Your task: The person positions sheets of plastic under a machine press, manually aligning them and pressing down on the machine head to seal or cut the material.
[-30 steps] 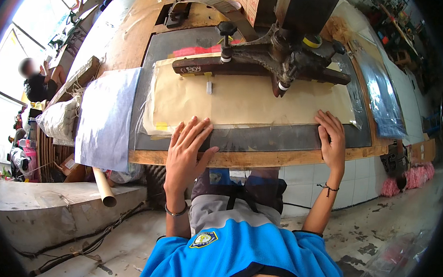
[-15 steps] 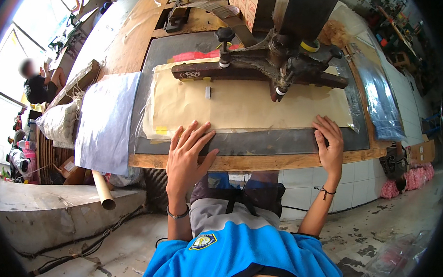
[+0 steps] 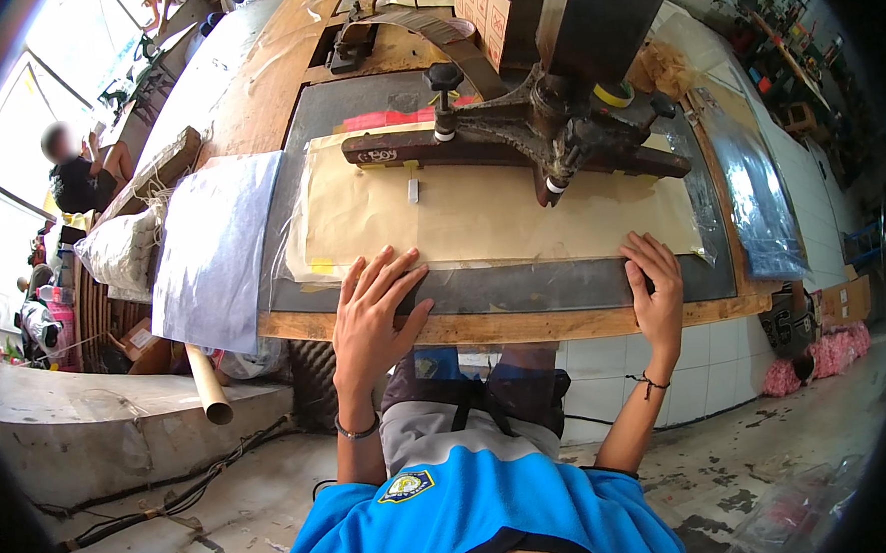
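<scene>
My left hand [image 3: 372,315] lies with fingers spread on the near left edge of a long tan sheet [image 3: 521,227], its palm over the dark work surface. At the sheet's near right part rests my right hand [image 3: 654,295], fingers stretched out and flat, holding nothing. Clear plastic film [image 3: 702,203] shows at the sheet's right edge. Across the sheet's far side runs the dark bar [image 3: 517,158] of a heavy metal machine head [image 3: 555,110] with black knobs. A small pale strip [image 3: 413,191] lies near the bar, and yellow tape [image 3: 320,268] marks the sheet's near left corner.
A pale bluish sheet stack [image 3: 216,253] overhangs the table's left edge. Clear plastic bags [image 3: 754,195] lie on the right. Behind stands a cardboard piece [image 3: 483,19]. A cardboard tube [image 3: 208,387] sticks out below left. A person [image 3: 82,175] sits far left.
</scene>
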Demonstrator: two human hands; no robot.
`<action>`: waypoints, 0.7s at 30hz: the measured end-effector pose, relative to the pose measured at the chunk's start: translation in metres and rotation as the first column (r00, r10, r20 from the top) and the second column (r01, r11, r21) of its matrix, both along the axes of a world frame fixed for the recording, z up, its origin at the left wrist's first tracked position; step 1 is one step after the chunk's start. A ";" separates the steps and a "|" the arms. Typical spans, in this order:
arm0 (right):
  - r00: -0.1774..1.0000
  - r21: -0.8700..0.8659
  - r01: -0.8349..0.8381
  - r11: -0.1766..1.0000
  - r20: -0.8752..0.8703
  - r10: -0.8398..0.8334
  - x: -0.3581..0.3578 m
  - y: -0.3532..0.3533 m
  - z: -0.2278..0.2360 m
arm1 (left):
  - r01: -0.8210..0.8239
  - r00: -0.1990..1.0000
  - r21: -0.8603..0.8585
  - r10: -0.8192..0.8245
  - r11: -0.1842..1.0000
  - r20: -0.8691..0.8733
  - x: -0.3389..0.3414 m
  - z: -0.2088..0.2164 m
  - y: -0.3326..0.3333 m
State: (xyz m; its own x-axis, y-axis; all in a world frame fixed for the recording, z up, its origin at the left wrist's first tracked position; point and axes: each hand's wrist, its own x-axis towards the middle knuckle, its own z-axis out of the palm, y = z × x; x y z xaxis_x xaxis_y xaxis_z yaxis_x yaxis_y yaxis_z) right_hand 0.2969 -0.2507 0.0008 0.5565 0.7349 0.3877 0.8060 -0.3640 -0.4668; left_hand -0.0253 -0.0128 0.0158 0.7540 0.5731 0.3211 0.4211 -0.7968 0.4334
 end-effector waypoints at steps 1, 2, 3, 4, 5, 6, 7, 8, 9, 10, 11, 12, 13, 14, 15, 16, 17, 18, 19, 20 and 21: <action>1.000 -0.001 0.000 1.000 0.002 0.000 0.000 0.000 0.001 | -0.001 1.000 -0.001 0.001 1.000 0.000 0.000 0.000 0.000; 1.000 -0.002 0.001 1.000 0.006 -0.001 0.000 0.000 0.000 | -0.001 1.000 0.000 0.001 1.000 0.002 0.000 0.000 0.000; 1.000 -0.004 0.001 1.000 0.009 -0.001 0.000 -0.001 -0.001 | -0.001 1.000 0.000 0.001 1.000 0.003 0.000 0.000 0.000; 1.000 -0.005 0.000 1.000 0.012 0.000 0.001 0.000 -0.001 | -0.003 1.000 0.002 0.003 1.000 0.004 0.000 0.000 0.000; 1.000 -0.004 -0.001 1.000 0.011 0.001 0.001 0.000 -0.002 | -0.006 1.000 0.003 0.006 1.000 0.004 0.000 -0.001 0.000; 1.000 -0.004 -0.002 1.000 0.010 0.002 0.001 0.000 -0.002 | -0.009 1.000 0.004 0.009 1.000 0.002 0.000 -0.001 0.000; 1.000 -0.004 0.000 1.000 0.013 0.000 0.001 0.000 -0.002 | -0.008 1.000 0.003 0.008 1.000 0.005 0.000 -0.001 0.000; 1.000 -0.002 0.001 1.000 0.016 -0.001 0.000 -0.001 -0.001 | -0.008 1.000 0.004 0.008 1.000 0.006 0.000 -0.001 0.000; 1.000 0.000 0.003 1.000 0.019 -0.003 -0.001 -0.001 0.000 | -0.008 1.000 0.005 0.008 1.000 0.007 0.000 -0.002 0.000; 1.000 0.001 0.003 1.000 0.018 -0.003 -0.001 -0.001 0.000 | -0.009 1.000 0.006 0.009 1.000 0.004 0.000 -0.002 0.000; 1.000 0.001 0.004 1.000 0.016 -0.004 -0.001 -0.001 0.000 | -0.009 1.000 0.006 0.008 1.000 0.002 0.001 -0.002 0.000; 1.000 0.002 0.005 1.000 0.015 -0.005 0.000 -0.001 0.000 | -0.008 1.000 0.006 0.008 1.000 0.001 0.001 -0.002 0.000; 1.000 0.002 0.008 1.000 0.015 -0.008 0.000 -0.001 0.000 | -0.007 1.000 0.007 0.007 1.000 0.001 0.002 -0.002 0.000; 1.000 0.005 0.002 1.000 0.016 -0.002 0.000 -0.001 0.000 | -0.011 1.000 0.003 0.011 1.000 0.002 0.002 -0.001 0.000; 1.000 0.008 -0.002 1.000 0.016 0.002 0.000 -0.001 -0.001 | -0.014 1.000 -0.002 0.014 1.000 0.003 0.001 -0.001 -0.001; 1.000 0.012 -0.007 1.000 0.018 0.006 0.000 -0.001 0.000 | -0.017 1.000 -0.006 0.018 1.000 0.006 0.001 0.000 -0.001; 1.000 0.011 -0.005 1.000 0.017 0.004 0.000 0.000 0.000 | -0.018 1.000 -0.005 0.018 1.000 0.007 0.001 0.001 -0.001; 1.000 0.009 -0.003 1.000 0.016 0.002 0.000 0.000 0.001 | -0.019 1.000 -0.004 0.019 1.000 0.008 0.001 0.001 -0.001; 1.000 0.007 -0.002 1.000 0.012 0.002 -0.001 0.000 0.000 | -0.021 1.000 -0.003 0.021 1.000 0.006 0.000 0.000 -0.001; 1.000 0.010 0.002 1.000 0.008 -0.002 -0.001 -0.001 0.000 | -0.015 1.000 -0.002 0.015 1.000 0.005 0.000 0.000 -0.001; 1.000 0.013 0.005 1.000 0.005 -0.005 -0.002 -0.001 0.000 | -0.009 1.000 0.000 0.009 1.000 0.005 0.001 0.000 0.000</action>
